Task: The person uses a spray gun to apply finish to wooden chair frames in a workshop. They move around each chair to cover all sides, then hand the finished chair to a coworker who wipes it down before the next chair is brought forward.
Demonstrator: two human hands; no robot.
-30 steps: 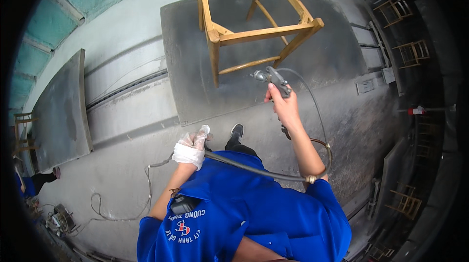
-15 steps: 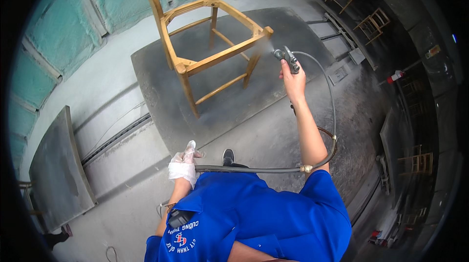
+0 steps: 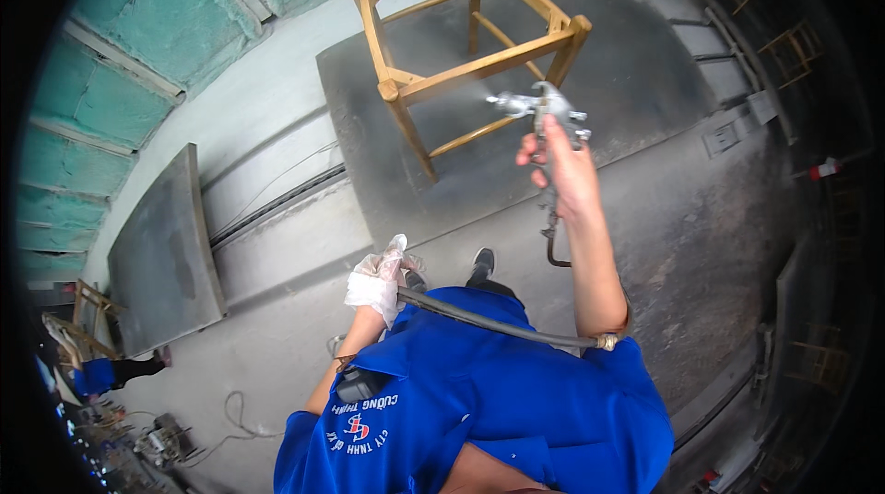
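Note:
My right hand (image 3: 573,179) is wrapped round the handle of a metal spray gun (image 3: 522,105). Its nozzle points left, just below the front rail of a wooden chair frame (image 3: 489,64), and a faint mist shows at the tip. The seat opening has no panel, and the chair stands on a dark, flat board (image 3: 627,61). Near my waist, my left hand (image 3: 376,278), in a thin clear glove, is closed on a dark hose (image 3: 498,323). That hose crosses my front to a brass fitting (image 3: 606,341) by my right elbow.
A grey panel (image 3: 166,254) leans at the left, near a teal-covered wall (image 3: 111,88). Another person (image 3: 97,376) in blue is at the far left, with machinery (image 3: 166,439) nearby. More wooden chairs (image 3: 790,53) stand along the dark right side.
The spray gun has moved from the chair's right front corner leftward along the front rail, now below it. My view has shifted, so the chair sits higher and further right. Both grips stay.

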